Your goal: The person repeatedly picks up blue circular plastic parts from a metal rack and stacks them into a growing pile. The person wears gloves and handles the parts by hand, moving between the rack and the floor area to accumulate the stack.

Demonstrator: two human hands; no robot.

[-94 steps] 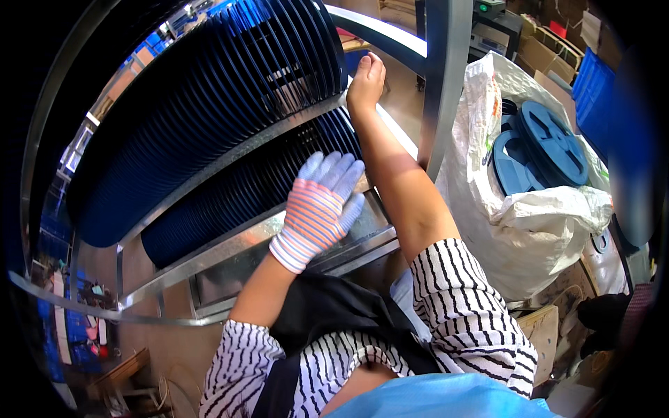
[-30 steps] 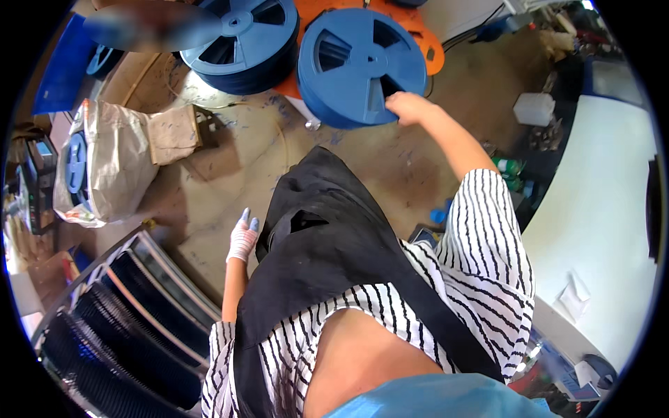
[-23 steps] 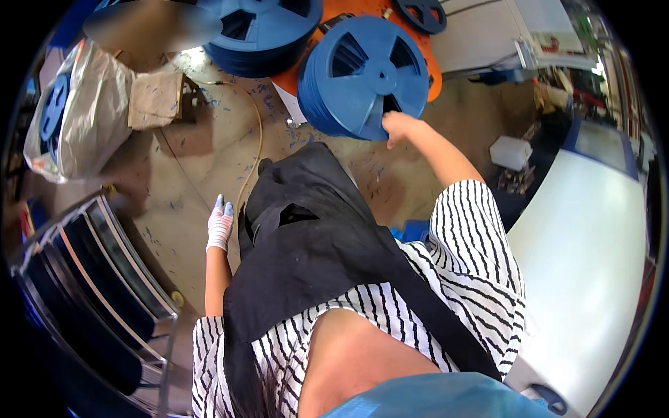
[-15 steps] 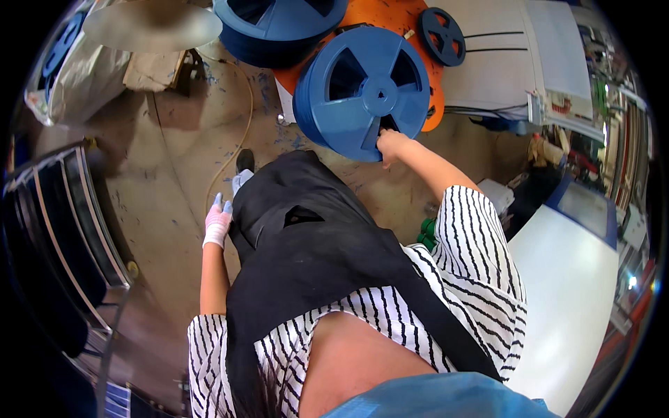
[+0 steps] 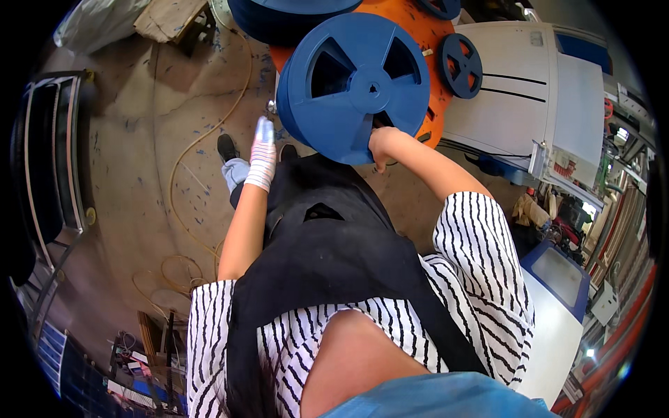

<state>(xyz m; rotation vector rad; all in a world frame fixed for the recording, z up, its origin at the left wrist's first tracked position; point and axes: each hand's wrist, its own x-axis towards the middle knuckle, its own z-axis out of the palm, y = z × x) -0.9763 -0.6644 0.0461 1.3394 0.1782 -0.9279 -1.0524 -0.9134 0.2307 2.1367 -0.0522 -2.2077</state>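
Note:
A large blue plastic reel (image 5: 348, 132) stands in front of me, its face turned up toward me with cut-out windows around a small centre hole. My right hand (image 5: 385, 144) is bare and grips the reel's near rim, its fingers hooked into the lower window and hidden inside. My left hand (image 5: 263, 155) wears a pale striped glove with blue fingertips. It hangs just left of the reel with fingers stretched out, apart from the reel and holding nothing.
More large blue reels (image 5: 296, 5) are behind, near an orange base (image 5: 433, 90). A smaller blue reel (image 5: 460, 66) lies against a pale cabinet (image 5: 505, 104). A yellowish hose (image 5: 182, 157) curls over the floor. At far left stands a metal-framed rack (image 5: 52, 167).
My left hand has swung forward and right, toward the reel. My right hand keeps its hold on the rim. The whole view has shifted as I moved.

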